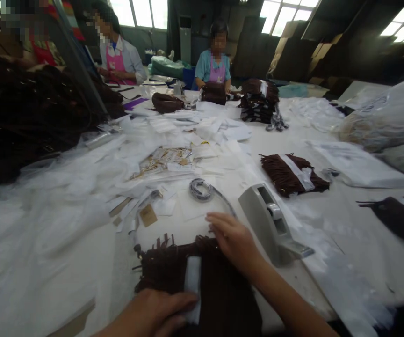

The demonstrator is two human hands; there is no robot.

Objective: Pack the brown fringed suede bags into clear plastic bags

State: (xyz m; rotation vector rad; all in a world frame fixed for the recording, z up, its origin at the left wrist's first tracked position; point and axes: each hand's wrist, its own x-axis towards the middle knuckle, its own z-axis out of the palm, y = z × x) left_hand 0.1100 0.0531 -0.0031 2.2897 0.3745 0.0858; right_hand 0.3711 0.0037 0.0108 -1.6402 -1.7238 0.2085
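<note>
A dark brown fringed bag [223, 290] lies in front of me at the bottom of the head view, its tassels at the far edge. A pale strip [192, 276] runs across it. My left hand [156, 309] is at the strip, thumb and forefinger close together on its near part. Stretched over the bag's far right corner, my right hand [235, 241] has its fingers straight and side by side. Just beyond it, a plastic-wrapped strap [202, 189] curls on the table. A grey tape dispenser [268, 224] stands to the right of my right hand.
Loose white wrapping sheets [61, 201] cover the left. Tags with gold chains [170, 159] lie mid-table. A banded fringed bag [289, 173] lies at right, with a bag stack [260, 100] farther back. A large clear plastic sack [387, 117] stands far right. Several people work across the table.
</note>
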